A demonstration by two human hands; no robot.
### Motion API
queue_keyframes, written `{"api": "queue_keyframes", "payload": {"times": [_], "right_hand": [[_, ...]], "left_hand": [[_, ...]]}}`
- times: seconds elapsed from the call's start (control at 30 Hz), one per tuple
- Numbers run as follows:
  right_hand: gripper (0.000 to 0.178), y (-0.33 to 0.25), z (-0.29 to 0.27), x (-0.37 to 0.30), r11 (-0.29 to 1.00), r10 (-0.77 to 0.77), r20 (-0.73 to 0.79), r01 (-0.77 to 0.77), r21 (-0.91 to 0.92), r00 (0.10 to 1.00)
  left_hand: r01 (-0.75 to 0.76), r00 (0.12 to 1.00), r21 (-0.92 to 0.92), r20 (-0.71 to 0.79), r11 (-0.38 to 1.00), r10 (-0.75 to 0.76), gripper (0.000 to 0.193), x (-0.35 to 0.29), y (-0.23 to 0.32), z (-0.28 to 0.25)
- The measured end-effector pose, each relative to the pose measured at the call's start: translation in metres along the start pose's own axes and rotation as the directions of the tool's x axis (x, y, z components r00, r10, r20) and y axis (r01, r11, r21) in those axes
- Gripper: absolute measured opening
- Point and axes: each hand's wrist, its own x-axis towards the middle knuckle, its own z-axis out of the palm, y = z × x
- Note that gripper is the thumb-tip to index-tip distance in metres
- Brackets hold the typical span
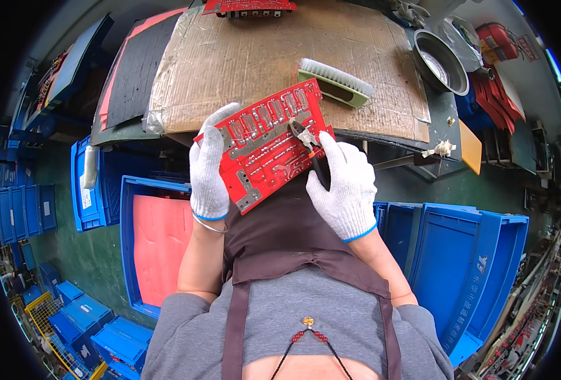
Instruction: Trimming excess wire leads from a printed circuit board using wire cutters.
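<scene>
A red circuit board (264,161), solder side up, is tilted over my lap at the table's near edge. My left hand (209,168), in a white knit glove with a blue cuff, grips the board's left edge. In my gloved right hand (347,183) are cutting pliers (307,140) with dark handles that show some orange. Their metal jaws lie over the right part of the board, close to its soldered leads. Whether the jaws touch a lead I cannot tell. Just beyond the board, a green brush (335,85) with white bristles rests on the cardboard.
Worn cardboard (230,63) covers the table. A metal bowl (441,62) stands at its right corner, and part of another red board (249,6) shows at the far edge. Blue crates stand on both sides, one (125,240) at left holding a pink sheet (160,244).
</scene>
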Motion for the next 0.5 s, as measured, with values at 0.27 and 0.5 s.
{"api": "queue_keyframes", "payload": {"times": [0.27,0.5], "right_hand": [[0.070,0.0005,-0.0003,0.0013,1.000,-0.003,0.014,0.003,0.018,1.000],[0.061,0.0041,0.0026,0.0038,0.994,-0.019,-0.033,0.023,0.108,0.999]], "left_hand": [[-0.005,1.000,-0.021,0.009,1.000,0.005,0.053,-0.0010,0.0004,0.0014],[-0.004,1.000,-0.027,0.011,1.000,0.005,0.053,0.0005,-0.0023,-0.0007]]}}
